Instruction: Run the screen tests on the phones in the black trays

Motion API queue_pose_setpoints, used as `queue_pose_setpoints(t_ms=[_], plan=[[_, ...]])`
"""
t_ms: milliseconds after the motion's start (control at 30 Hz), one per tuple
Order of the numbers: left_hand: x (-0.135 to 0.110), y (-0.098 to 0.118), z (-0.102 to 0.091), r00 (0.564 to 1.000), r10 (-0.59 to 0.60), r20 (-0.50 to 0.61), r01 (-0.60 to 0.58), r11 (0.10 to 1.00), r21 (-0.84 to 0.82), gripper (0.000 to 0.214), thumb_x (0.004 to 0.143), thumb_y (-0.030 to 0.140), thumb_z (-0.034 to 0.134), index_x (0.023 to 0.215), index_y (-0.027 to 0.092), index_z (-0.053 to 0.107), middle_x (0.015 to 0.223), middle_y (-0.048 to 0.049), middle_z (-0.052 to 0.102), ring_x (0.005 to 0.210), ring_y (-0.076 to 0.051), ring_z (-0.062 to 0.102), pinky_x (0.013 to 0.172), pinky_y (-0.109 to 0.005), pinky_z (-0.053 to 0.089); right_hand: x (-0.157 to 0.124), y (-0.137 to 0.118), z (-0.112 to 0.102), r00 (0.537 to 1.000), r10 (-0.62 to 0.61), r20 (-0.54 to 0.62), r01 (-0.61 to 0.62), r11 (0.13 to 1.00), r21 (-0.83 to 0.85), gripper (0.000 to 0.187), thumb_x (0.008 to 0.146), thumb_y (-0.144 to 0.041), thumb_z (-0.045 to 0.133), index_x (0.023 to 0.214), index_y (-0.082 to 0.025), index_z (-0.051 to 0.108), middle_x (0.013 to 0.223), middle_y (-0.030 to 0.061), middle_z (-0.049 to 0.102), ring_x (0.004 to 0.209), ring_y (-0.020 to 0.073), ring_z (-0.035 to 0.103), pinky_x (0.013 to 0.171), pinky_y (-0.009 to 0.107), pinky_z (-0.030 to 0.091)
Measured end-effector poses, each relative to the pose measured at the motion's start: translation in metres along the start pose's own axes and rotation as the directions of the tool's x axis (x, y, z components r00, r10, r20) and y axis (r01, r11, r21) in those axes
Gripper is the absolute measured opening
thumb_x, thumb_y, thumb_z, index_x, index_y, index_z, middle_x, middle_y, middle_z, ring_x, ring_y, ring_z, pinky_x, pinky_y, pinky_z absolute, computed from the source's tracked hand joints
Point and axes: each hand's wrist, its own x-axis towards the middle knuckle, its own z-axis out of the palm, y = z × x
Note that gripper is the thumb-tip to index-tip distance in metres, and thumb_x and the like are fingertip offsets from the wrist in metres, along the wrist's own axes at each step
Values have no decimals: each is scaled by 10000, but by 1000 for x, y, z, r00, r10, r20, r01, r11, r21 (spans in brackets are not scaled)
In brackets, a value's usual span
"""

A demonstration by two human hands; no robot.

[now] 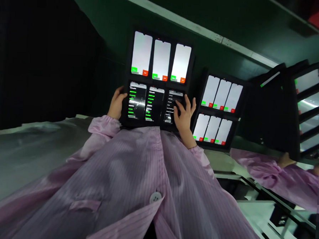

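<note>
In front of my chest is a black tray (157,83) holding several smartphones in two rows. The back row of phones (161,59) glows white, with green and red buttons at the bottom of each screen. Dark screens with green lines of text show on the near left phone (137,100) and the near middle phone (155,104). My left hand (117,103) grips the tray's left edge, thumb on top. Over the near right phone (171,106), which displays a text list, my right hand (184,115) has its fingers spread, fingertips at the screen.
A second black tray (198,111) of white-lit phones lies to the right. Beyond it, a co-worker's pink sleeve (263,171) and hand reach to a tilted tray (298,116) of phones. A pale metal strip (180,22) crosses the green surface behind.
</note>
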Motion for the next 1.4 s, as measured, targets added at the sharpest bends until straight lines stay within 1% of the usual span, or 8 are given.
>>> queue_pose_setpoints(t_ms=[333, 500, 633, 733, 800, 1000, 1267, 1400], plan=[[-21, -20, -14, 994, 24, 107, -24, 1000, 0, 532, 766, 288, 656, 1293, 342, 703, 1428, 9, 680, 1450, -294, 524, 1265, -467, 374, -34, 3, 14, 989, -147, -21, 149, 980, 129, 313, 1045, -390, 512, 1250, -266, 715, 1535, 100, 558, 1570, 344, 289, 1247, 666, 304], [-21, -31, -23, 987, 14, 162, -17, 1000, 15, 585, 749, 258, 699, 1325, 359, 683, 1488, 25, 640, 1470, -280, 501, 1282, -458, 341, -35, 3, 19, 981, -193, -23, 194, 965, 179, 228, 1027, -421, 571, 1109, -275, 726, 1419, 100, 639, 1498, 342, 404, 1211, 647, 358], [-20, -36, -26, 982, 29, 187, -36, 999, 35, 598, 766, 277, 733, 1354, 345, 647, 1517, 4, 610, 1488, -283, 476, 1294, -472, 303, -32, 4, 20, 985, -174, -4, 168, 947, 274, 253, 1058, -415, 538, 949, -243, 688, 1075, 94, 731, 1097, 257, 673, 985, 469, 550], [-19, -34, -24, 979, 36, 199, -48, 997, 55, 605, 780, 323, 775, 1365, 323, 618, 1503, -28, 611, 1486, -295, 474, 1294, -497, 288, -33, -1, 17, 982, -162, 95, 128, 949, 289, 331, 1063, -450, 532, 875, -221, 678, 878, 57, 718, 837, 195, 690, 781, 335, 559], [-19, -31, -22, 982, 29, 187, -42, 997, 66, 631, 767, 347, 812, 1362, 312, 605, 1471, -49, 628, 1462, -303, 499, 1281, -505, 309, -34, -6, 14, 969, -155, 193, 109, 967, 230, 353, 1076, -435, 499, 913, -210, 718, 895, 63, 753, 828, 188, 711, 755, 304, 549], [-24, -26, -16, 990, 36, 136, -53, 990, 127, 673, 741, 371, 841, 1361, 324, 583, 1450, -67, 627, 1441, -304, 523, 1256, -509, 356, -26, -27, 7, 896, -129, 425, 108, 991, 75, 405, 1101, -360, 422, 1358, -246, 713, 1281, 44, 782, 1134, 220, 742, 919, 306, 569], [-25, -25, -17, 991, 36, 127, -51, 992, 117, 598, 754, 300, 780, 1326, 306, 603, 1397, -52, 644, 1442, -295, 511, 1268, -473, 336, -12, -51, 4, 843, -127, 523, 168, 985, -31, 432, 1120, -348, 419, 1484, -234, 622, 1177, 66, 816, 1019, 213, 763, 815, 271, 524], [-26, -24, -17, 993, 28, 111, -42, 991, 129, 566, 767, 273, 749, 1314, 302, 610, 1382, -49, 645, 1434, -292, 513, 1266, -466, 337, -12, -53, 4, 840, -110, 532, 156, 987, -43, 425, 1120, -350, 427, 1473, -231, 633, 1157, 70, 820, 1009, 219, 764, 811, 279, 519]])
